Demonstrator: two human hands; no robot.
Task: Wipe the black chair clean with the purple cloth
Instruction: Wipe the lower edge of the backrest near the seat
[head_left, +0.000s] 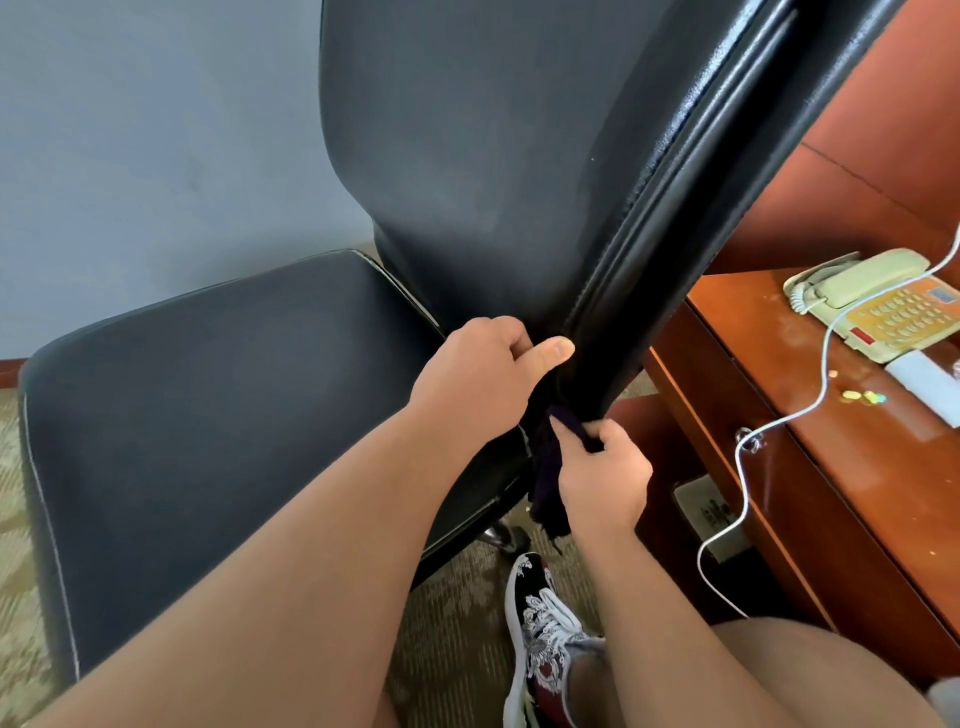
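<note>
down at the foot of the backrest (467, 156), left hand (483, 374) grips the chair (234, 389) by its side edge, thumb out. right hand (605, 478), just below, pinches the cloth (545, 488) bunched against that same edge, which runs long, up and right from both hands. no writing legible; keys on the phone (878, 301) too small.
</note>
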